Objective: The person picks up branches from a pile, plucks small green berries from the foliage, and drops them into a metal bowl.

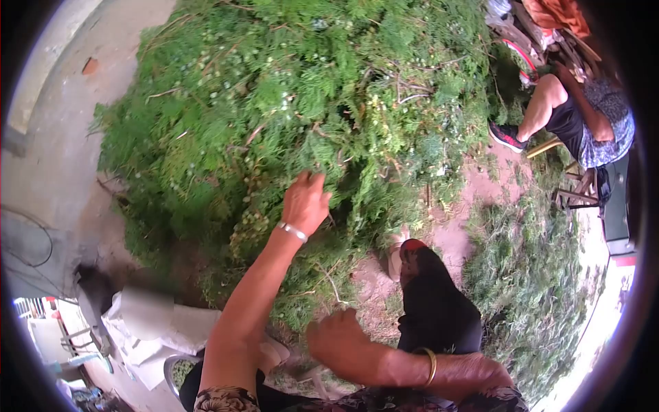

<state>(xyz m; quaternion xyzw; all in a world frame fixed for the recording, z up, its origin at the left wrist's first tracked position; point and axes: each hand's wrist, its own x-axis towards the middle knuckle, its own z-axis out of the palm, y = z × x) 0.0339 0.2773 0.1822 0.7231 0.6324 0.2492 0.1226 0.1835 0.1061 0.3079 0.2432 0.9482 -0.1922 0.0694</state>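
Note:
A large pile of green conifer branches (288, 75), dotted with small pale cones, rises in front of me. My left hand (307, 204), wearing a silver bracelet, reaches to the near side of the pile. Its fingers curl into the foliage, and their tips and anything between them are hard to make out. Close to my lap is my right hand (347, 345), a gold bangle on its wrist. Those fingers are bent closed and slightly blurred; what they hold is hidden. A thin bare twig (331, 283) lies just beyond the right hand.
Another person (607, 127) sits on a stool at the far right, beside the pile. Loose cut sprigs (528, 288) cover the ground to my right. White sacking (154, 326) and a round container of green bits (181, 371) are at lower left, near my leg.

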